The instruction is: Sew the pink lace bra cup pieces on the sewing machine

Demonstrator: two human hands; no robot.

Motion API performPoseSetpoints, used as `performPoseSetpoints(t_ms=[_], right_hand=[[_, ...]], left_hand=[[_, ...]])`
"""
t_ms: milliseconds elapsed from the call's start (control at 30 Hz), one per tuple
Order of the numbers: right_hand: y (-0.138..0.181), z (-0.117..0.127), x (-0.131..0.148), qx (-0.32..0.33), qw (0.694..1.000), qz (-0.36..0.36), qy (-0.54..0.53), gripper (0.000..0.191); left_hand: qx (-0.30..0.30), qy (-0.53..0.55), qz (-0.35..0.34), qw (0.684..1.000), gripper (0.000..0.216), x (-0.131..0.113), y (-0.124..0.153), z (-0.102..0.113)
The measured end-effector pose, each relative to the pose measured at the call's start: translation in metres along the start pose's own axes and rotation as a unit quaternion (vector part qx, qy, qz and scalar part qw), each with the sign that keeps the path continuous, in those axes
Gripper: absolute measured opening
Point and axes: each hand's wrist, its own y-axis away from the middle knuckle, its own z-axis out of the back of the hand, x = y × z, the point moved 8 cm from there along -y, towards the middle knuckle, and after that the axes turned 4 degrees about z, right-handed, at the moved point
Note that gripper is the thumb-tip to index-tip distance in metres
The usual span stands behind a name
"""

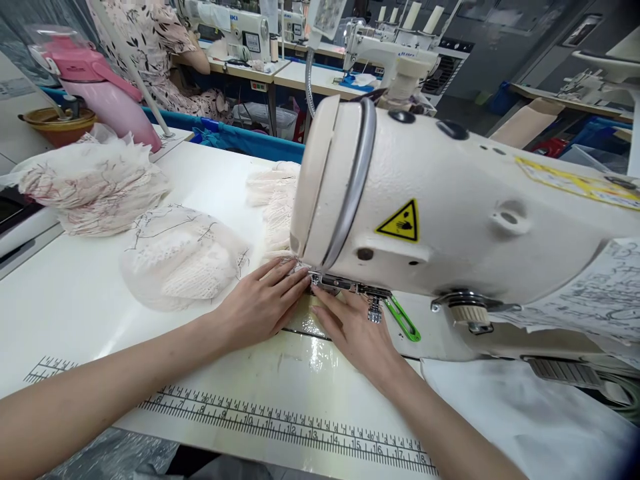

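Observation:
A cream sewing machine [400,200] spans the right half of the head view. My left hand [265,297] lies flat, fingers stretched out, on the near end of a sheer pale fabric piece [280,213] left of the presser foot [316,279]. My right hand [357,327] rests on the bed with its fingers extended toward the needle area; some of its fingers are behind the machine's parts. The fabric under my fingertips is mostly hidden. A green slotted lever [404,319] sticks out beside my right hand.
Gathered sheer fabric [95,183] and a lace piece with dark threads [185,257] lie on the left. A pink bottle [100,93] and a brown pot [57,123] stand behind. A printed ruler [280,423] runs along the front edge. A person [150,53] sits across.

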Motion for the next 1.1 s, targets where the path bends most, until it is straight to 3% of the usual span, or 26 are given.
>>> performPoseSetpoints(t_ms=[333, 667, 900, 1100], right_hand=[[0.001, -0.002, 0.004, -0.023, 0.998, 0.031, 0.043, 0.036], [0.004, 0.006, 0.005, -0.068, 0.993, 0.03, 0.086, 0.026], [-0.002, 0.0, -0.011, -0.021, 0.998, 0.007, 0.067, 0.025], [-0.002, 0.008, -0.014, -0.08, 0.993, 0.053, 0.069, 0.028]], left_hand=[[0.023, -0.017, 0.01, 1.0, 0.037, 0.0, 0.001, -0.006], [0.022, -0.005, 0.034, 0.999, 0.039, 0.001, -0.002, -0.003], [0.037, -0.005, 0.046, 0.998, 0.042, 0.004, -0.002, -0.004], [0.027, -0.048, 0.044, 0.998, 0.044, -0.002, 0.0, 0.001]])
